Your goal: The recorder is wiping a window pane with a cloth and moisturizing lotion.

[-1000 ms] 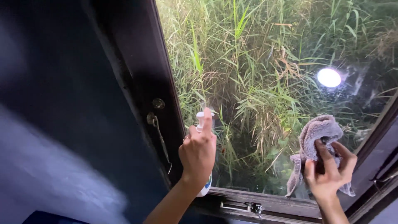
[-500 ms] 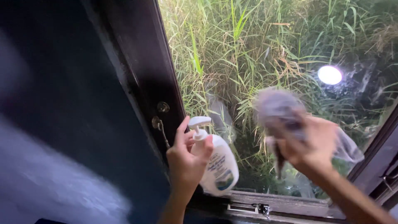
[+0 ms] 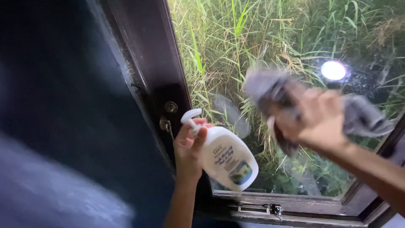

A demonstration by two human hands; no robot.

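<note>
1. Nearest the camera, a white pump bottle (image 3: 228,162) is grasped by the left hand (image 3: 188,147). The fingers are wrapped around the bottle's neck just under the pump head, and the body of the bottle hangs tilted down to the right of the palm, its label facing the camera.

2. At the right, a grey cloth (image 3: 270,90) is clenched in the right hand (image 3: 318,120). The cloth is bunched above and to the left of the knuckles, and a loose end trails out past the wrist to the right. Both hand and cloth are blurred.

3. The cloth is held up against the window pane (image 3: 236,50), well above the bottle and apart from it.

4. Below both hands, the dark wooden window frame (image 3: 287,202) is seen, with a small metal latch (image 3: 276,210) on its lower rail. A round metal fitting (image 3: 171,107) is set on the left upright, just beside the pump head.

5. Beyond the glass, tall green grass (image 3: 219,38) is seen, and a bright round light reflection (image 3: 333,70) is shown on the pane.
</note>
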